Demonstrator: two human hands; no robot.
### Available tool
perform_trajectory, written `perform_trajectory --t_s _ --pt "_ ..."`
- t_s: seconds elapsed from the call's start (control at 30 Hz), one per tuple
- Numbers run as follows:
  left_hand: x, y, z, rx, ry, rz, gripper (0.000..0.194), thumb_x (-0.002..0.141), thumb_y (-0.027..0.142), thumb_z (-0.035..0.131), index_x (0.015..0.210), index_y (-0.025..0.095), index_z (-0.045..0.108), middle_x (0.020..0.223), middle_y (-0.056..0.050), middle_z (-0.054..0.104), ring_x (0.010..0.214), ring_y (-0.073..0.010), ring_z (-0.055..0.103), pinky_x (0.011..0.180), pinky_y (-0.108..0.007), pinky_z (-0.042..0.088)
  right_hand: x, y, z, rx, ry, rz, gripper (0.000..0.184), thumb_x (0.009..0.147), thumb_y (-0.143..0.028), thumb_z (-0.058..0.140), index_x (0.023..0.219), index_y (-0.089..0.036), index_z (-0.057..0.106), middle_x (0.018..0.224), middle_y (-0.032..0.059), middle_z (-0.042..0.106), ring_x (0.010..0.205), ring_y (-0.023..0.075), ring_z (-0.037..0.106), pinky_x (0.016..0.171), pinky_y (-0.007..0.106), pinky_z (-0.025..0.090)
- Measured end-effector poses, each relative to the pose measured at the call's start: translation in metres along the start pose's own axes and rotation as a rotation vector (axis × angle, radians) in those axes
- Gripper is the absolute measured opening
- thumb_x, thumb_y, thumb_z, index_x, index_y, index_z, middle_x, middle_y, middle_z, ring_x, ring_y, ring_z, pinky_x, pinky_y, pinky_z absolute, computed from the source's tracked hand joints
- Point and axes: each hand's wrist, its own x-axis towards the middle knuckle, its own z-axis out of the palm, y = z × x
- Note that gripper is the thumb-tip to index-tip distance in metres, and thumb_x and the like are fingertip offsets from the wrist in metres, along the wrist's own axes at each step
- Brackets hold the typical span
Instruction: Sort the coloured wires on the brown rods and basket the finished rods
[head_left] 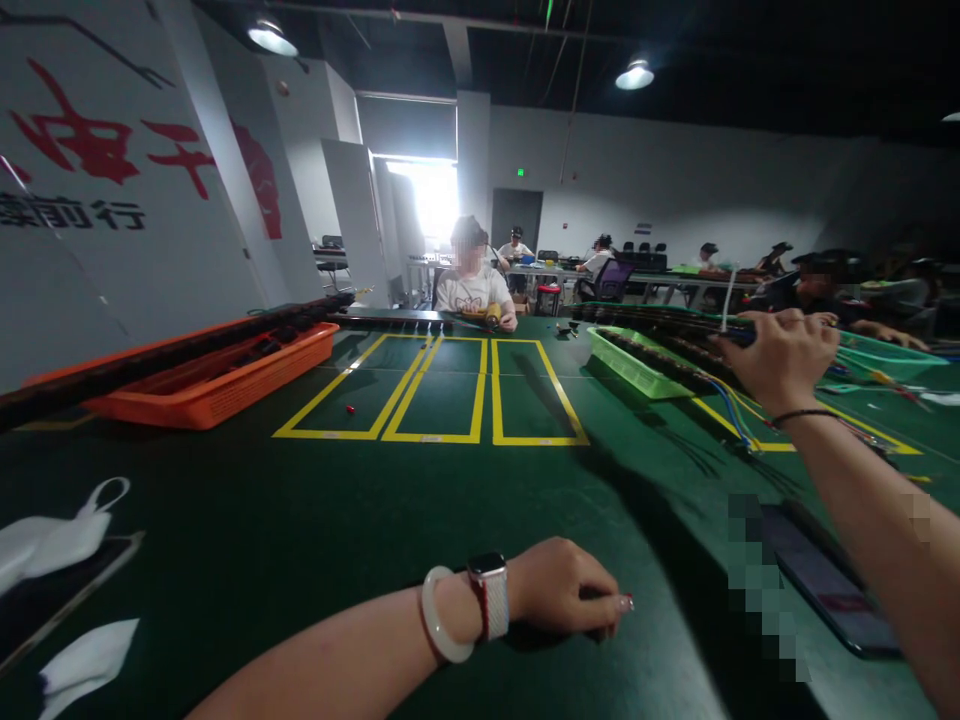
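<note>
My left hand [566,588] rests low over the green tabletop, fingers curled in and thumb against them. A small shiny reddish spot shows at its fingertips; whether it is a nail or a tiny part I cannot tell. On the right, my right hand [787,358] is raised and closed round a dark wire harness [694,325], most of the grip hidden by the fingers. A white cable tie [729,298] sticks up beside that hand. Below it, coloured wire ends [739,415] hang over a light green basket [641,368].
An orange basket [217,385] with dark harnesses stands on the left. Yellow tape frames [431,438] mark the table, with a small red piece [350,409] in one. A phone [832,580] lies right, white wrappers [90,660] left. A person [474,285] sits opposite.
</note>
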Motion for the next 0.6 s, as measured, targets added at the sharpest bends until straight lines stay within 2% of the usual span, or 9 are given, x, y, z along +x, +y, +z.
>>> perform_trajectory --t_s 0.17,0.27,0.4,0.6 --pt "0.001 0.0 -0.001 0.014 -0.011 -0.002 0.033 0.09 0.029 0.044 0.067 0.014 0.063 0.064 -0.001 0.063 0.06 -0.0068 0.055 0.062 -0.016 0.039 0.003 0.035 0.028 -0.134 -0.021 0.23 0.052 0.083 -0.06 0.051 0.108 -0.015 0.059 0.103 0.0163 0.054 0.098 0.0247 0.036 0.074 0.034 0.013" --pt "0.0 0.001 -0.002 0.031 -0.002 -0.003 0.033 0.089 0.029 0.044 0.066 0.014 0.063 0.063 0.0 0.063 0.059 -0.0068 0.054 0.061 -0.017 0.038 -0.007 0.045 0.046 -0.195 -0.049 0.287 0.049 0.079 -0.056 0.058 0.103 -0.013 0.06 0.102 0.0166 0.055 0.097 0.025 0.037 0.075 0.035 0.014" --pt "0.0 0.001 -0.001 0.039 0.007 -0.003 0.032 0.089 0.028 0.045 0.067 0.014 0.063 0.062 0.0 0.062 0.058 -0.0066 0.053 0.059 -0.017 0.037 -0.023 0.049 0.068 -0.208 -0.131 0.288 0.047 0.076 -0.05 0.064 0.101 -0.011 0.061 0.1 0.0177 0.056 0.094 0.026 0.042 0.076 0.036 0.016" --pt "0.0 -0.001 0.0 0.05 0.008 0.013 0.031 0.088 0.029 0.045 0.068 0.015 0.063 0.062 0.001 0.059 0.058 -0.0064 0.051 0.059 -0.017 0.036 -0.03 0.044 0.084 -0.189 -0.361 0.388 0.044 0.077 -0.05 0.062 0.099 -0.012 0.063 0.101 0.0174 0.058 0.093 0.028 0.049 0.078 0.037 0.025"
